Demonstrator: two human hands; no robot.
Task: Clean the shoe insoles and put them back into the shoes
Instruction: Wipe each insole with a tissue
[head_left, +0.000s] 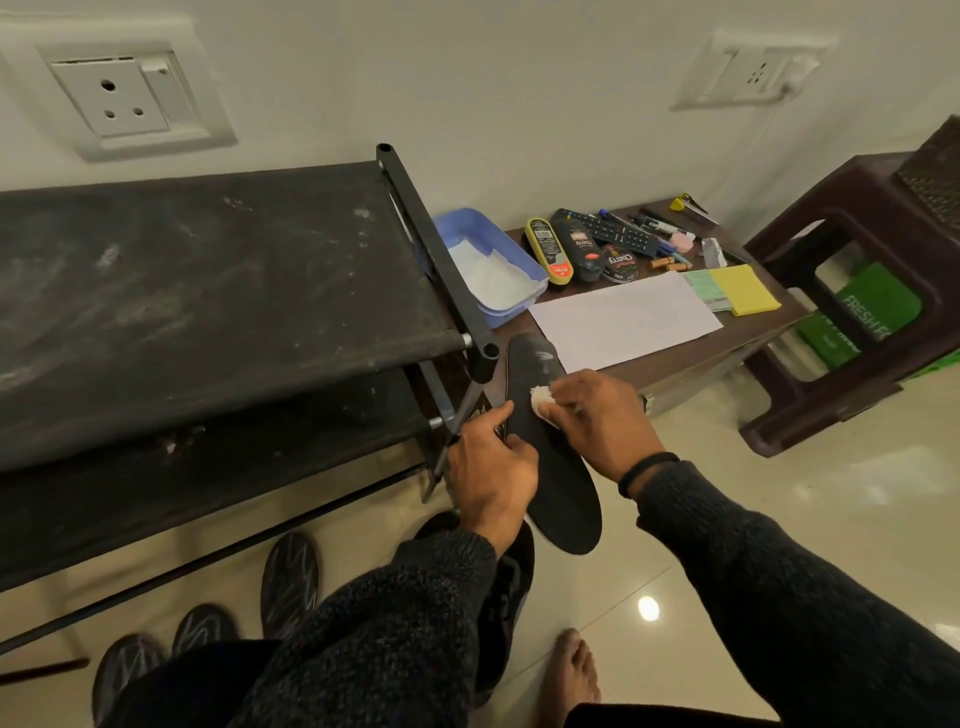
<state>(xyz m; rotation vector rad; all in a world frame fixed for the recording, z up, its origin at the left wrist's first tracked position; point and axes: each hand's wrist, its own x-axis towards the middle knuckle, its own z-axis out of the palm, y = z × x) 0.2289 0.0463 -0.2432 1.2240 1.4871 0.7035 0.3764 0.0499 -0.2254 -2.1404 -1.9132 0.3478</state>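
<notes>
A long black insole (563, 488) with pale scuffs near its far end is held in the air over the floor. My left hand (491, 467) grips its left edge around the middle. My right hand (597, 421) pinches a small white wad of tissue (543, 399) and presses it on the insole's upper face. Below my left forearm a dark shoe (506, 587) stands on the floor, mostly hidden by the sleeve.
A black shoe rack (208, 270) fills the left. Several dark patterned insoles or slippers (289, 577) lie on the floor under it. A low brown table (691, 353) holds a blue tray (519, 260), polish containers, a remote and paper. A brown plastic stool (857, 291) stands right. My bare foot (574, 670) is below.
</notes>
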